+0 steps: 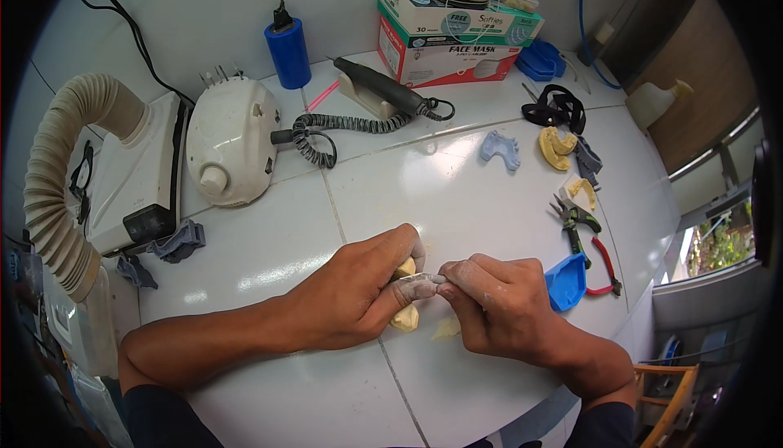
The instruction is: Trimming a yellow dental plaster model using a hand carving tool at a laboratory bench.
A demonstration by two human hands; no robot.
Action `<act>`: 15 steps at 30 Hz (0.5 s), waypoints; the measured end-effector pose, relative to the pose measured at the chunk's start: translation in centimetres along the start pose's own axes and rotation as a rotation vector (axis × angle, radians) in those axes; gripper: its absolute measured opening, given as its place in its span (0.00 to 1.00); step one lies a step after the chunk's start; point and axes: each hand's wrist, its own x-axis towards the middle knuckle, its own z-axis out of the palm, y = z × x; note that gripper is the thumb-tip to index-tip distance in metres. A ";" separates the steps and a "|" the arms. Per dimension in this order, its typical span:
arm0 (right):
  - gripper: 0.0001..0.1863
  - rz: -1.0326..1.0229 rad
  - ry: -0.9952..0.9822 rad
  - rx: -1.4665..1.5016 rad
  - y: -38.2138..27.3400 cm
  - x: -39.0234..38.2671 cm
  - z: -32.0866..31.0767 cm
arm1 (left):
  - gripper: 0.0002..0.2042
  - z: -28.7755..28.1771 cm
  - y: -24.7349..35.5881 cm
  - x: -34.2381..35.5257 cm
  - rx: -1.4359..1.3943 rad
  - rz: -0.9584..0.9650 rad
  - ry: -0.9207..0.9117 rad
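My left hand (351,289) is closed around a pale yellow plaster dental model (404,319). Only two ends of the model show, above and below my thumb, and the rest is covered by my fingers. Against the left thumb tip, my right hand (510,305) is closed in a pinch with its fingers curled. Something thin and greyish shows between the two hands, too small to name. White dust coats the fingers of both hands. A few pale yellow scraps (445,330) lie on the tabletop just below the right fingertips.
At left stand a white suction unit with a ribbed hose (57,170) and a white control box (231,142), corded to a black handpiece (379,85). Mask boxes (453,60) stand behind. To the right are dental casts (499,151), pliers (575,213) and a blue tray (566,282).
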 end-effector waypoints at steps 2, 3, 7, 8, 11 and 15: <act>0.07 -0.010 0.000 -0.006 0.0 0.0 0.0 | 0.12 0.0 -0.1 -0.1 -0.003 0.005 0.003; 0.07 -0.010 0.000 -0.006 0.0 0.0 0.0 | 0.12 0.0 0.0 0.0 0.004 0.008 0.002; 0.07 -0.002 0.008 -0.003 0.0 0.1 0.0 | 0.12 -0.1 0.0 0.1 0.005 0.005 -0.008; 0.06 -0.003 0.018 0.006 0.0 0.1 0.0 | 0.12 -0.1 0.0 0.1 0.004 0.006 -0.007; 0.06 -0.013 0.002 0.023 0.2 0.1 -0.1 | 0.13 -0.1 0.2 0.0 -0.021 0.013 -0.003; 0.06 -0.011 -0.014 0.035 0.1 0.1 -0.3 | 0.12 -0.1 -0.2 0.0 -0.053 0.020 -0.017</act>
